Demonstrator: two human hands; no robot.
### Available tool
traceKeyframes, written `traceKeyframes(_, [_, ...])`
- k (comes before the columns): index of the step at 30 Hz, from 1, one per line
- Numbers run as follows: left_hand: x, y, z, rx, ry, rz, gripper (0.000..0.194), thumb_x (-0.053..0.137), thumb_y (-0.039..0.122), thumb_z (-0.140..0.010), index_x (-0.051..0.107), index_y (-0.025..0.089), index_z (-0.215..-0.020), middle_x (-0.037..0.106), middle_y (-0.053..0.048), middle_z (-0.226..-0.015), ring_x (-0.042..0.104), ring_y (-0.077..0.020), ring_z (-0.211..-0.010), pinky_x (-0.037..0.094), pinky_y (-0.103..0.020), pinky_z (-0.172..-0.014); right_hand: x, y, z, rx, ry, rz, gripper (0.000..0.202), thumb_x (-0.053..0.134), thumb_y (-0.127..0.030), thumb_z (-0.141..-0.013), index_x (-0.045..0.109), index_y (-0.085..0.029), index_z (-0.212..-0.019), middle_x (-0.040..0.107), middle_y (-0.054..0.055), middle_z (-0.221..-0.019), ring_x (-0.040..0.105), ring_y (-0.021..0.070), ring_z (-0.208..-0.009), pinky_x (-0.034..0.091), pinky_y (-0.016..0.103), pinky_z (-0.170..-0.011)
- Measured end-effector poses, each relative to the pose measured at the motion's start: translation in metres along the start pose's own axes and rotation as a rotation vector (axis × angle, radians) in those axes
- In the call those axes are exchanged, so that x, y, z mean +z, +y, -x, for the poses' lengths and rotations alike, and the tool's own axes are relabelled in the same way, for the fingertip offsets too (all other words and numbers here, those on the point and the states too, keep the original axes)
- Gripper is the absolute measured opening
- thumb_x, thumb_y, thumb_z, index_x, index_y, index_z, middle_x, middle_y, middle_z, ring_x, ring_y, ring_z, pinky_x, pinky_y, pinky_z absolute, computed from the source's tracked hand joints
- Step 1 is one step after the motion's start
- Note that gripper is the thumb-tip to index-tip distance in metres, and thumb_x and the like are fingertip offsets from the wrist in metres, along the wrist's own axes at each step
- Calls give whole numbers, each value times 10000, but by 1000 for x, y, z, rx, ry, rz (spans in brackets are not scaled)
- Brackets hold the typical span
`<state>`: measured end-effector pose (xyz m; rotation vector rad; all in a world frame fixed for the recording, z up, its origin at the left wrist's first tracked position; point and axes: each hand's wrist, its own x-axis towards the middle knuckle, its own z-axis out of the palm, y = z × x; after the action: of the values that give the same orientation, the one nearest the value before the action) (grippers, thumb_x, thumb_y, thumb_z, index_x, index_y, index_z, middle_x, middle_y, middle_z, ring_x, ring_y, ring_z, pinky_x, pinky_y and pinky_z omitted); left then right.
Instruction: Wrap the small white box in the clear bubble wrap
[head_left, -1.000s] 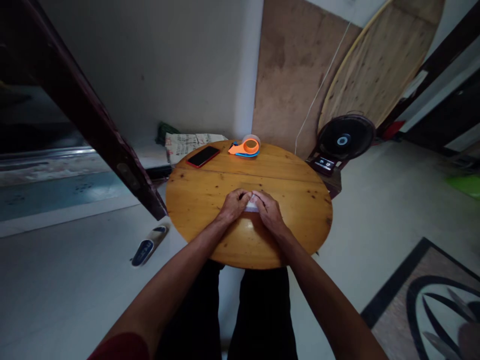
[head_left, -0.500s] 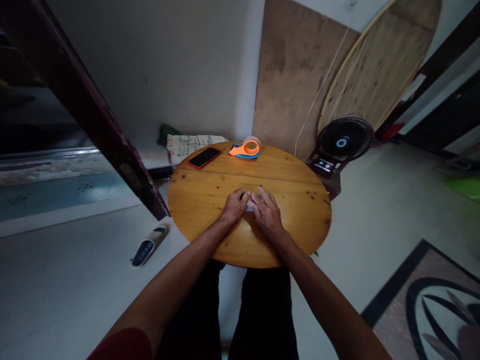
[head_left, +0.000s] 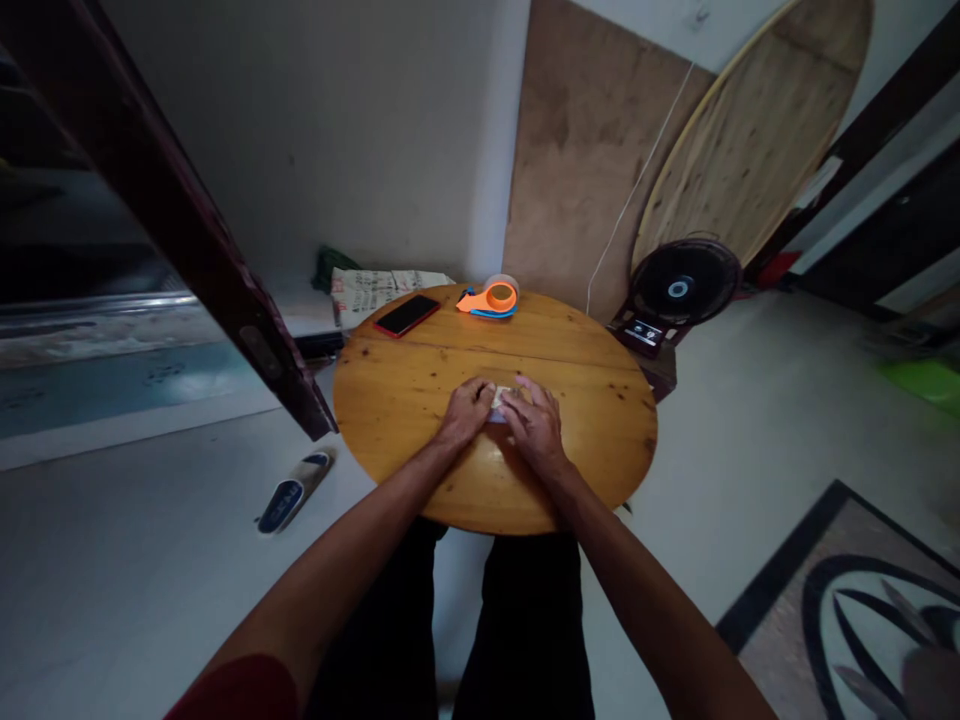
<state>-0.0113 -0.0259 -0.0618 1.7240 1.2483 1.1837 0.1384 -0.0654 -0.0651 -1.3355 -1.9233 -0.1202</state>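
Note:
A small pale flat item (head_left: 498,402) lies at the middle of the round wooden table (head_left: 405,400), between my hands and partly covered by them. My left hand (head_left: 469,408) has its fingers curled, with thumb and fingertips pressed on the item's left edge. Over its right side is my right hand (head_left: 534,418), thumb and a finger on the item and the other fingers raised apart. What the item is cannot be made out.
An orange and blue tape dispenser (head_left: 495,297) stands at the table's far edge. Left of it lies a red-edged phone (head_left: 407,315). A black round fan (head_left: 679,288) is behind the table's right side. A slipper (head_left: 294,492) lies on the floor at left.
My fingers have drawn slightly apart, so more of the pale item shows between them. The whole view has shifted a little.

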Motion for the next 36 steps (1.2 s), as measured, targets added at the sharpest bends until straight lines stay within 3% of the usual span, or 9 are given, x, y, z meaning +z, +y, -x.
traceKeyframes(7, [1,-1,2,-3,-6,150,191,505,237,-833,643,150,-934,674,-43,-901,605,-160,-836,492,-255,-772,2,5,-3,94,21,-160,272,581,-390,-874,704,-213,-1041,599,114,-1259,541,272,-1174,419,463,-1011])
traceKeyframes(14, [2,-2,2,22,-11,90,204,496,282,-843,643,150,-894,664,-40,-847,591,-158,-777,492,-253,-717,5,10,-5,172,68,-228,535,625,-441,-814,552,-178,-1274,580,151,-1286,519,288,-1217,403,489,-1040])
traceKeyframes(21, [3,-4,0,50,3,65,181,492,261,-841,638,160,-875,663,-35,-845,592,-155,-796,488,-254,-743,3,8,-3,123,6,-140,303,581,-425,-868,713,-231,-1060,564,114,-1322,522,278,-1215,400,478,-1035])
traceKeyframes(25, [4,-5,0,54,-1,55,192,484,263,-846,641,160,-881,666,-38,-845,593,-157,-789,489,-267,-763,2,6,-4,104,-3,-100,275,579,-408,-878,723,-225,-1026,590,107,-1286,538,271,-1178,406,467,-1016])
traceKeyframes(30, [2,-12,3,38,81,73,240,505,304,-853,646,170,-992,675,-63,-962,610,-182,-884,500,-299,-815,2,4,-5,121,-4,-143,249,589,-388,-866,688,-214,-1015,610,99,-1232,539,266,-1163,405,452,-1016])
traceKeyframes(36, [-1,-19,2,-80,135,238,302,518,297,-830,609,173,-1089,667,-70,-1021,626,-185,-891,514,-315,-822,6,8,-5,206,62,-219,538,628,-442,-805,539,-166,-1258,587,156,-1268,533,296,-1185,411,480,-1020])
